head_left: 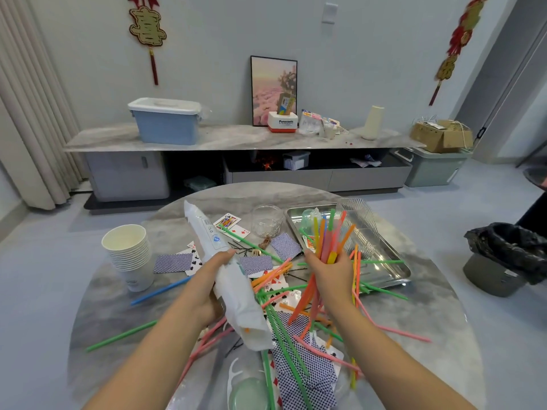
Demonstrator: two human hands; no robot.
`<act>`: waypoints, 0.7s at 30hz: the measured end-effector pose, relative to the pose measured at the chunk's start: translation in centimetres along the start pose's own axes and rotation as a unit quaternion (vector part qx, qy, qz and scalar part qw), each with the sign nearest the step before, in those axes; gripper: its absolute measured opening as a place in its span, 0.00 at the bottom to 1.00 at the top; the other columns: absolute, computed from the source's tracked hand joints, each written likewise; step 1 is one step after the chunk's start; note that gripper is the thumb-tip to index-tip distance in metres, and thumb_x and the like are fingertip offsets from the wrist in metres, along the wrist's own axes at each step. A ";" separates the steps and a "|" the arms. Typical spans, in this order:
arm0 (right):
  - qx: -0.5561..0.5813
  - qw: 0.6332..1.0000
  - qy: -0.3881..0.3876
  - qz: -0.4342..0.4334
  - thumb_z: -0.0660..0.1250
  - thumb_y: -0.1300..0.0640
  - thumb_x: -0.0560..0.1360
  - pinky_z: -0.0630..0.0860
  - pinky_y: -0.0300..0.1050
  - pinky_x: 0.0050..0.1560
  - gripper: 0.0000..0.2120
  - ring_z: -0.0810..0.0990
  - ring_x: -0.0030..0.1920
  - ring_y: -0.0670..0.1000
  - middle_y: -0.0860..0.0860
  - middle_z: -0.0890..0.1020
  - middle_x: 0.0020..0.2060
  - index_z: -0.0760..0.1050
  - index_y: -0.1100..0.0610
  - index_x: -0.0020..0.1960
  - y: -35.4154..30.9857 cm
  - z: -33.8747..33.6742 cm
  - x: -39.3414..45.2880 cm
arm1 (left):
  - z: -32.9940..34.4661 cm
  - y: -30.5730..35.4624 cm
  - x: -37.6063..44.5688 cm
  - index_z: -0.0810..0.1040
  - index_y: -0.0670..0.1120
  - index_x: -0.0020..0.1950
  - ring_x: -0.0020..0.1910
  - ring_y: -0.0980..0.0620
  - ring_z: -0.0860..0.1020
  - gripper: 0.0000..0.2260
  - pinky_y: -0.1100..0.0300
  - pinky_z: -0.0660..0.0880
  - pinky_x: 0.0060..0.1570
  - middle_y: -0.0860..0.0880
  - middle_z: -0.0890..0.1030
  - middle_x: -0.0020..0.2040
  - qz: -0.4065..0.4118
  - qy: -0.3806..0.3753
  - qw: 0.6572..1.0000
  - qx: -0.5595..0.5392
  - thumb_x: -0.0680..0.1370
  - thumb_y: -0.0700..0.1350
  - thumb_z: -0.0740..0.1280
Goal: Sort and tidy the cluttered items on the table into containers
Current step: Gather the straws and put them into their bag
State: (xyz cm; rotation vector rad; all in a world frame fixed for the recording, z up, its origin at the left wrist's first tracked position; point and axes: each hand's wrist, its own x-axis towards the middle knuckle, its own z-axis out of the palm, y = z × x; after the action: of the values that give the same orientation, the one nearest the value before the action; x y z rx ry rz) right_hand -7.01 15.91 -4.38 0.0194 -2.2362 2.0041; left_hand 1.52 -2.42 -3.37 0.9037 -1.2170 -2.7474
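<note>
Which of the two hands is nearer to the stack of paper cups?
The left. The left hand, holding a white bag, is just to the right of the stack of paper cups; the right hand, gripping straws, is farther right, by the metal tray.

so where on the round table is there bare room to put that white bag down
Bare marble shows along the far edge of the round grey marble table, behind the clear glass jar, and at the left edge between the stack of white paper cups and the lone green straw. The middle and near side are crowded with coloured straws and blue-backed playing cards.
</note>
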 end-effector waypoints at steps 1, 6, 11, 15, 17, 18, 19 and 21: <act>0.002 1.000 0.004 0.009 0.73 0.59 0.70 0.79 0.58 0.42 0.10 0.75 0.33 0.55 0.49 0.75 0.28 0.71 0.52 0.37 0.0 0.0 0.1 | -0.1 -0.1 0.2 0.75 0.44 0.57 0.38 0.44 0.76 0.15 0.50 0.77 0.45 0.42 0.77 0.40 -0.006 0.000 1.000 -0.019 0.73 0.48 0.70; 0.026 0.999 0.018 0.021 0.70 0.57 0.73 0.79 0.60 0.44 0.07 0.81 0.35 0.57 0.52 0.81 0.31 0.72 0.50 0.42 -0.7 0.1 0.6 | -0.2 0.1 0.8 0.74 0.44 0.49 0.37 0.45 0.76 0.17 0.49 0.77 0.40 0.44 0.75 0.37 -0.062 -0.022 0.991 -0.117 0.70 0.55 0.71; 0.005 0.995 -0.044 0.087 0.71 0.58 0.72 0.79 0.62 0.49 0.06 0.83 0.43 0.61 0.52 0.84 0.30 0.73 0.54 0.41 0.4 -0.3 0.8 | 0.2 -0.1 1.2 0.72 0.44 0.57 0.46 0.42 0.77 0.23 0.42 0.75 0.47 0.42 0.78 0.42 -0.060 -0.039 0.988 -0.134 0.71 0.58 0.70; -0.089 0.984 -0.081 0.131 0.70 0.56 0.71 0.80 0.55 0.47 0.09 0.82 0.40 0.58 0.57 0.84 0.36 0.77 0.59 0.35 -0.4 -0.8 1.4 | 0.4 -0.2 1.5 0.72 0.43 0.56 0.45 0.42 0.78 0.22 0.41 0.75 0.49 0.42 0.79 0.37 -0.049 -0.056 0.988 -0.136 0.71 0.56 0.71; -0.172 0.970 -0.108 0.131 0.70 0.55 0.69 0.78 0.50 0.42 0.09 0.80 0.36 0.57 0.57 0.81 0.34 0.76 0.59 0.34 -1.0 -1.2 1.6 | 0.6 -0.2 1.5 0.72 0.43 0.58 0.48 0.41 0.78 0.23 0.41 0.77 0.48 0.42 0.79 0.41 -0.046 -0.060 0.987 -0.140 0.70 0.55 0.71; -0.207 0.962 -0.125 0.128 0.70 0.54 0.68 0.77 0.48 0.40 0.09 0.79 0.35 0.56 0.55 0.80 0.31 0.75 0.58 0.33 -1.2 -1.5 1.6 | 0.7 -0.2 1.4 0.71 0.44 0.60 0.49 0.41 0.78 0.25 0.40 0.78 0.46 0.41 0.79 0.44 -0.043 -0.061 0.987 -0.141 0.69 0.55 0.72; -0.237 0.953 -0.139 0.124 0.70 0.54 0.68 0.75 0.46 0.37 0.11 0.78 0.33 0.54 0.53 0.78 0.29 0.73 0.56 0.31 -1.5 -1.8 1.6 | 0.8 -0.2 1.3 0.71 0.44 0.61 0.50 0.41 0.78 0.25 0.38 0.78 0.44 0.41 0.79 0.45 -0.040 -0.058 0.987 -0.143 0.69 0.55 0.71; -0.274 0.943 -0.151 0.112 0.69 0.54 0.69 0.68 0.41 0.30 0.14 0.74 0.30 0.52 0.51 0.74 0.25 0.70 0.56 0.28 -1.8 -2.6 1.5 | 0.9 -0.3 1.4 0.72 0.44 0.61 0.49 0.41 0.78 0.25 0.40 0.78 0.47 0.41 0.79 0.44 -0.037 -0.052 0.987 -0.150 0.69 0.54 0.71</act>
State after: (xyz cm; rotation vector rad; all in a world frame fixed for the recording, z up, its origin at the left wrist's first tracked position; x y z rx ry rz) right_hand -8.10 18.45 -2.13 0.0148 -3.0459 1.4693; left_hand -0.02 -1.97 -3.79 0.7972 -0.7602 -2.9586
